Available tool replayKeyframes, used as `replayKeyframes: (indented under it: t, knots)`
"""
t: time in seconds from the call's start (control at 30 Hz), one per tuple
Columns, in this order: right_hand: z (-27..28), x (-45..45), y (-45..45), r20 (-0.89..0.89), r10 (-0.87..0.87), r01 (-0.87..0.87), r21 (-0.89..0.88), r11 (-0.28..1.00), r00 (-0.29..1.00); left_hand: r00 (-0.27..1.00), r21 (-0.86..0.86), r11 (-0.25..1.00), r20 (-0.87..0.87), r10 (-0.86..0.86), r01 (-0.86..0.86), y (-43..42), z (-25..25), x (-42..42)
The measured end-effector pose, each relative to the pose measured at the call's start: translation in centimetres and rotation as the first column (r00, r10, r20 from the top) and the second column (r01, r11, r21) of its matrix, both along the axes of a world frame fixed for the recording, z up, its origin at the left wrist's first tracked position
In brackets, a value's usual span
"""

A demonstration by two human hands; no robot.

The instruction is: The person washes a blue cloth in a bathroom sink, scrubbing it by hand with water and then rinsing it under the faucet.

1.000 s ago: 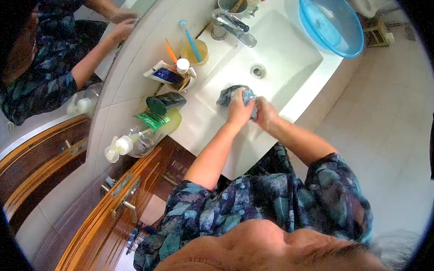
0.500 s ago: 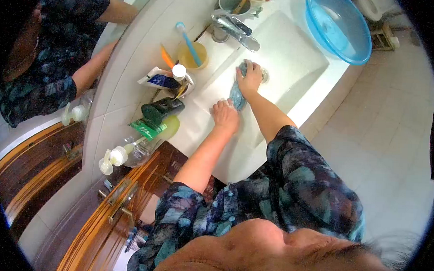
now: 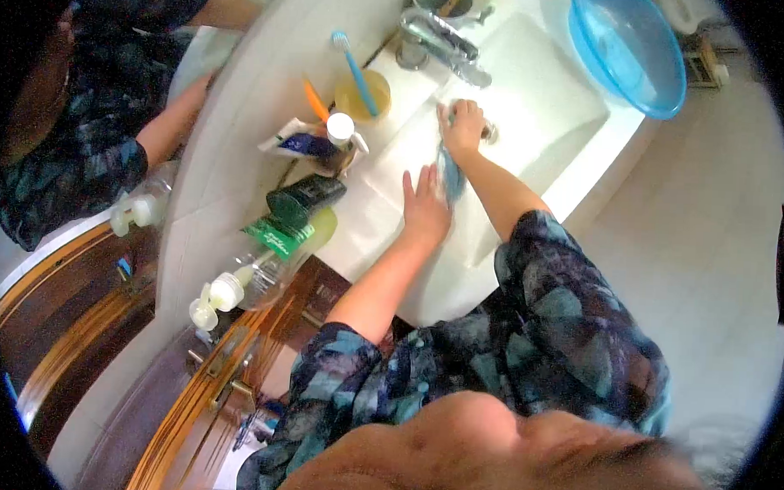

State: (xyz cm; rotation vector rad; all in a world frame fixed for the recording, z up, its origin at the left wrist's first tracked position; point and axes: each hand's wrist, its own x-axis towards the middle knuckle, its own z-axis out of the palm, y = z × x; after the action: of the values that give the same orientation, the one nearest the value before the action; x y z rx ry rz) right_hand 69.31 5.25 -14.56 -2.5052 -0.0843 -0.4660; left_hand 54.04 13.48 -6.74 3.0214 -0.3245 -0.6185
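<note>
A wet blue cloth (image 3: 450, 175) lies bunched in the white sink (image 3: 535, 103), stretched between my hands. My right hand (image 3: 466, 128) is closed over its far end, close to the drain. Beside the cloth's near end, my left hand (image 3: 427, 205) rests with its fingers stretched out and apart. Its inner side touches or nearly touches the cloth; the exact contact is blurred. The chrome faucet (image 3: 440, 41) stands just beyond my right hand.
A blue basin (image 3: 632, 50) stands at the sink's right end. Along the left ledge are a yellow cup (image 3: 363, 93) with a toothbrush (image 3: 355, 71), a dark green bottle (image 3: 305, 199) and a clear pump bottle (image 3: 266, 275). A mirror (image 3: 95, 105) borders the ledge.
My left hand's fingers have straightened and spread from a curled pose. My right hand stays on the cloth. The whole view has shifted slightly.
</note>
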Motion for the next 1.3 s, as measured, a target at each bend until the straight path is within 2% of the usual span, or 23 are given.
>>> replayKeyframes:
  t: [0.1, 0.13, 0.17, 0.2, 0.33, 0.47, 0.53, 0.6, 0.67, 0.77, 0.83, 0.87, 0.9, 0.93, 0.97, 1.0, 1.03, 1.1, 1.13, 1.2, 1.23, 1.27, 1.3]
  knots:
    - [3.6, -3.5, -1.7, -0.516, 0.163, -0.016, 0.277, 0.961, 0.841, 0.99, 0.034, 0.999, -0.139, -0.02, 0.025, 0.2, 2.9, -0.3]
    - [4.5, -4.7, -2.8, -0.466, 0.387, -0.232, 0.356, 0.905, 0.796, 0.986, 0.048, 0.998, -0.162, -0.028, 0.036, 0.4, 3.3, 0.2]
    - [3.2, -8.1, -2.9, -0.311, 0.393, -0.306, 0.292, 0.906, 0.866, 0.983, 0.031, 0.999, -0.178, -0.033, 0.039, 0.6, 3.2, 0.3]
    - [6.7, -9.6, -2.6, -0.476, 0.497, -0.402, 0.293, 0.867, 0.725, 0.986, 0.008, 0.999, -0.165, -0.035, 0.037, 0.6, 2.9, 0.6]
    - [-1.2, -2.4, -1.5, -0.267, 0.323, -0.356, -0.082, 0.931, 0.908, 0.995, -0.029, 0.998, -0.09, -0.052, 0.05, 0.6, 0.7, 0.9]
    - [0.1, -1.3, -0.2, -0.165, 0.011, -0.016, -0.028, 0.999, 0.986, 0.996, -0.025, 0.998, -0.068, -0.058, 0.056, 0.3, 0.7, 0.7]
    - [-0.9, -3.5, -1.4, -0.33, 0.068, -0.08, -0.022, 0.997, 0.942, 0.998, -0.012, 0.999, -0.045, -0.049, 0.048, 0.0, 0.9, -0.8]
    - [4.8, -7.6, -2.9, -0.544, 0.32, -0.227, 0.233, 0.946, 0.776, 0.996, 0.002, 0.998, -0.064, -0.068, 0.068, -0.3, 2.7, -1.0]
    - [6.2, -12.0, -4.5, -0.524, 0.48, -0.375, 0.3, 0.877, 0.704, 0.998, -0.03, 0.998, -0.019, -0.058, 0.057, -0.4, 3.6, -1.5]
    - [3.4, -6.8, -3.3, -0.272, 0.321, -0.334, -0.002, 0.942, 0.907, 0.968, 0.047, 0.99, -0.223, -0.117, 0.13, -1.4, 5.7, -0.1]
    - [4.2, -2.3, -2.3, -0.158, 0.153, -0.171, -0.113, 0.979, 0.976, 0.996, -0.003, 0.996, -0.015, -0.09, 0.09, -1.7, 2.8, -0.8]
    - [3.9, -1.8, -1.6, -0.163, 0.1, -0.116, -0.092, 0.989, 0.982, 0.994, -0.031, 0.997, 0.089, -0.07, 0.073, -1.6, 3.3, -0.6]
    - [3.7, -1.2, -1.0, -0.17, 0.048, -0.06, -0.071, 0.996, 0.984, 0.984, 0.042, 0.991, -0.134, -0.121, 0.128, -1.3, 3.6, 0.8]
    - [3.4, -0.9, -0.6, -0.178, -0.005, -0.004, -0.051, 0.999, 0.984, 0.987, 0.034, 0.992, -0.11, -0.114, 0.118, -1.1, 2.5, 0.4]
    - [1.9, -2.2, -1.0, -0.316, 0.011, -0.002, 0.031, 1.0, 0.949, 0.991, 0.026, 0.994, -0.086, -0.106, 0.109, -0.9, 1.3, -0.2]
    - [0.7, -4.0, -1.4, -0.441, 0.024, 0.095, 0.245, 0.965, 0.897, 0.993, 0.018, 0.995, -0.062, -0.099, 0.1, -0.5, 0.4, -0.9]
    - [2.3, -6.0, -2.6, -0.522, 0.206, -0.074, 0.263, 0.962, 0.828, 0.988, 0.054, 0.995, -0.137, -0.073, 0.081, -0.6, 0.9, -0.8]
    - [1.9, -12.3, -3.2, -0.29, 0.508, -0.441, 0.268, 0.857, 0.811, 0.985, -0.068, 0.997, -0.161, -0.057, 0.046, 0.4, 2.7, -1.1]
    - [5.4, -13.5, -3.1, -0.412, 0.521, -0.459, 0.247, 0.854, 0.748, 0.983, -0.124, 0.992, -0.178, -0.049, 0.027, 0.8, 2.9, -1.2]
    - [-0.8, -10.5, -2.2, -0.334, 0.323, -0.308, 0.099, 0.946, 0.885, 0.962, 0.036, 0.993, -0.254, -0.099, 0.111, 0.1, 2.0, -0.2]
    - [-1.7, -6.1, -2.2, -0.401, 0.314, -0.316, 0.064, 0.947, 0.861, 0.948, 0.113, 0.981, -0.295, -0.119, 0.158, -0.4, 1.3, 0.1]
    - [-2.2, -2.7, -2.0, -0.084, 0.224, -0.227, -0.027, 0.973, 0.971, 0.972, 0.086, 0.987, -0.205, -0.114, 0.134, -0.7, 0.3, -0.1]
    - [-1.6, -1.8, -1.9, -0.119, 0.157, -0.172, -0.131, 0.976, 0.98, 0.988, 0.056, 0.992, -0.114, -0.105, 0.112, -1.1, -0.6, -0.6]
